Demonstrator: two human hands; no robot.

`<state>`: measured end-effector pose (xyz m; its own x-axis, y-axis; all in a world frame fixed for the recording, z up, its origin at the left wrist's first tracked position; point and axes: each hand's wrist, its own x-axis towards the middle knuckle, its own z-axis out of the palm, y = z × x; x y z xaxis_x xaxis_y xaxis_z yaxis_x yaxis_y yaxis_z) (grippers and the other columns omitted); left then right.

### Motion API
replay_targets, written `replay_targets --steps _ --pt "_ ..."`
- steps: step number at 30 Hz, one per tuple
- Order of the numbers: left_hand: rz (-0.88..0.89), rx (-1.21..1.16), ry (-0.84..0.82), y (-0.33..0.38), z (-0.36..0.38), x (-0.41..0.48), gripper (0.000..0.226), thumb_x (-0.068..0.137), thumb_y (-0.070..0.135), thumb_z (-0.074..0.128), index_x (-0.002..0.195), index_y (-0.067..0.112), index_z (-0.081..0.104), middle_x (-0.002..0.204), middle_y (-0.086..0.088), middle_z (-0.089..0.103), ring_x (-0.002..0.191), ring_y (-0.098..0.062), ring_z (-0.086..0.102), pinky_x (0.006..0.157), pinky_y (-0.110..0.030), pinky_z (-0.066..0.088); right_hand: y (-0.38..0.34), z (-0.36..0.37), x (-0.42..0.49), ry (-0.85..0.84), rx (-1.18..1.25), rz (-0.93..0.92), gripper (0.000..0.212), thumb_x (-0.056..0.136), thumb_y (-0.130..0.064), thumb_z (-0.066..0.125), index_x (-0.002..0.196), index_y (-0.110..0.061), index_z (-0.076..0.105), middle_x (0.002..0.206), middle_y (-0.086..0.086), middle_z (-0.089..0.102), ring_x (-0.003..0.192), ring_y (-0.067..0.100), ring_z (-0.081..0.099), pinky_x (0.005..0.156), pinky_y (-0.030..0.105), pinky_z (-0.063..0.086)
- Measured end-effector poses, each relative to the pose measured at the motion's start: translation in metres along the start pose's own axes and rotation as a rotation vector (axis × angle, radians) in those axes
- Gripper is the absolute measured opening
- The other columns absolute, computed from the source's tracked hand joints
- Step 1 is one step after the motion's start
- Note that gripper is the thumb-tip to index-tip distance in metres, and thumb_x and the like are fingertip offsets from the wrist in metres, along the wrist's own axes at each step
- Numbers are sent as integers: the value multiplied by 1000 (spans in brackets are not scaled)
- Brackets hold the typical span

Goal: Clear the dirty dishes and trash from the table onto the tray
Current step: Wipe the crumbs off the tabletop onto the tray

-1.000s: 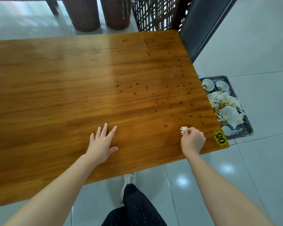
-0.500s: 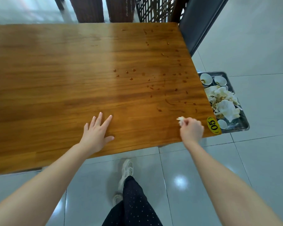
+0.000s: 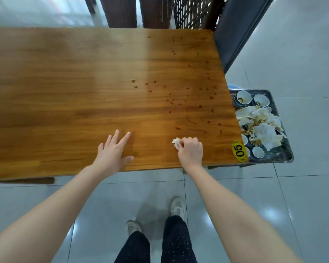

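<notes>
Since the earlier frame the right hand [image 3: 190, 151] has slid left along the near edge of the surface [image 3: 65, 92], so a wider strip of bare wood now lies between it and the yellow "05" sticker [image 3: 240, 150] at the near right corner. Its fingers [image 3: 188, 141] are curled and pinch a small white wad of tissue [image 3: 176, 142], which sticks out on the left of the knuckles and sits on or just above the wood; I cannot tell which. The left hand [image 3: 113, 152] is where it was, palm down on the wood near the same edge, its fingers straight and spread and holding nothing. Brown sauce drops and smears [image 3: 171, 101] dot the right half of the surface, from beyond the right hand to the far right corner. Past the right end of the surface and lower than it sits a dark metal tray [image 3: 282, 158], partly hidden under the edge. It holds small white cups [image 3: 243, 97] at its far end, a heap of crumpled, stained napkins [image 3: 262, 126] in the middle and more cups at its near end. Grey glossy floor tiles [image 3: 302, 186] lie all around, and the person's dark dotted trousers [image 3: 175, 242] and pale shoes show below. A dark chair back [image 3: 235, 25] and a lattice screen [image 3: 190, 12] stand beyond the far right corner.
</notes>
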<state>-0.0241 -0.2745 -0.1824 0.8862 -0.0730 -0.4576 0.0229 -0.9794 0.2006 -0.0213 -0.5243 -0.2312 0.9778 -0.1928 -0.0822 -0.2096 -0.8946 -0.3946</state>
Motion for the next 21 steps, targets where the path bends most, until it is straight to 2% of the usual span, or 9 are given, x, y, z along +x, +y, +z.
replay_targets --steps 4,6,10,14,17,21 --pt "2 -19 -9 23 4 2 85 91 46 56 153 33 0 161 -8 -6 148 -32 0 116 -51 12 79 -39 22 95 -11 226 18 93 -21 57 95 -8 70 92 10 69 89 27 57 78 41 48" --pt "-14 -23 -29 32 9 4 85 91 46 56 153 34 -1 161 -7 -7 148 -31 -1 116 -51 11 115 -55 31 155 7 342 18 93 -17 56 96 -6 70 92 16 68 89 33 58 76 41 48" --pt "-57 -38 -46 46 17 8 84 92 46 55 153 34 -1 161 -7 -7 148 -31 -1 116 -51 11 126 -57 33 182 -20 379 19 94 -16 54 96 -3 69 89 17 67 86 33 57 71 36 42" --pt "-66 -46 -42 61 20 16 83 92 46 55 153 35 -1 161 -7 -7 148 -31 -1 116 -51 11 82 -35 24 100 -52 184 18 94 -17 53 91 -6 68 86 12 66 82 27 53 67 34 35" --pt "-70 -52 -37 71 20 21 83 92 46 56 153 35 0 161 -7 -6 148 -31 0 116 -51 12 47 -14 16 -31 -42 1 16 93 -14 51 95 -12 67 91 7 65 88 25 54 74 35 37" --pt "-86 -54 -34 76 20 26 84 91 46 56 153 35 0 161 -7 -6 148 -30 0 116 -51 12 50 -14 20 -72 -23 -118 17 95 -17 52 95 -16 69 89 0 66 87 21 54 76 32 37"
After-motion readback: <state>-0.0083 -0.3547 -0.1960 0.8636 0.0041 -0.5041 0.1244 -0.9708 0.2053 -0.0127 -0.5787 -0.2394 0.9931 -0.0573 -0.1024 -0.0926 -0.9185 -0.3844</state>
